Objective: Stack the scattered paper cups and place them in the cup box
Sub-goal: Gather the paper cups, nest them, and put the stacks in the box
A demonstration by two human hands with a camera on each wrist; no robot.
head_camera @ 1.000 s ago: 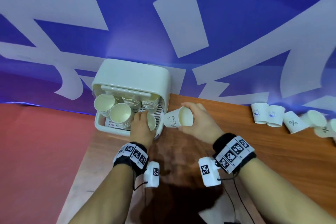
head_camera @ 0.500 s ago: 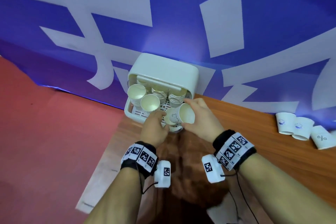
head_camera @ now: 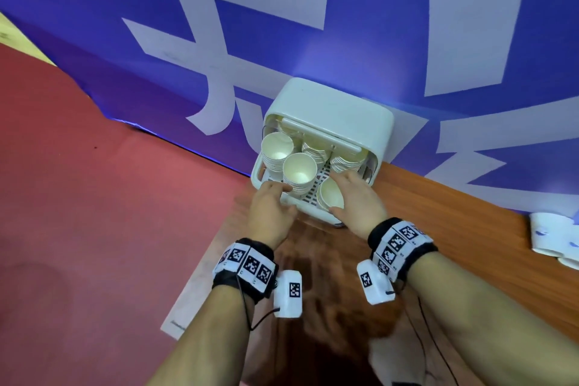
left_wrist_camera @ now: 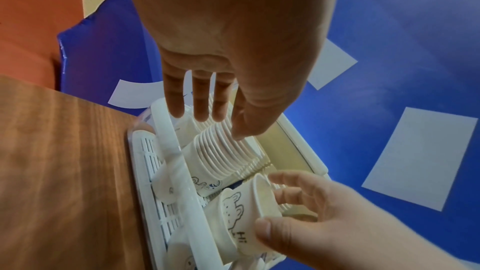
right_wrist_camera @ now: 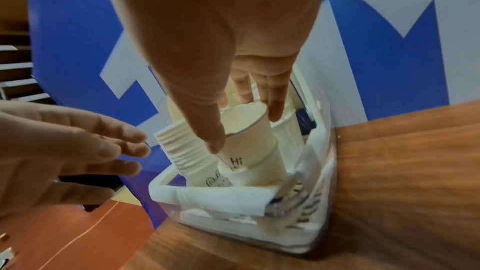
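One cup in play: the bear cup point(left_wrist_camera: 240, 216), printed "Hi", stands tilted in the front right corner of the cup box point(head_camera: 332, 110), seated in another cup below it.
Right hand: the right hand point(head_camera: 360, 200) has thumb and fingers straight and spread on both sides of the bear cup's rim; whether they touch it or are just apart I cannot tell.
Left hand: the left hand point(head_camera: 271, 208) has straight, relaxed fingers and holds nothing; its fingertips are at the tall stack point(head_camera: 299, 174) in the front middle of the box.
Other stacks: three more stacks stand behind, near the back wall of the box.
Change: half a second ago the right hand carried the bear cup in front of the box; now the cup is inside. The left hand has gone from this corner to the tall stack.
Table: the box stands at the far left corner of the wooden table point(head_camera: 454, 229).
Loose cups: some loose cups point(head_camera: 551, 236) lie at the right edge, cut off by the frame, so their count is unclear.
Hard to see: the box's front edge is blurred in the right wrist view.
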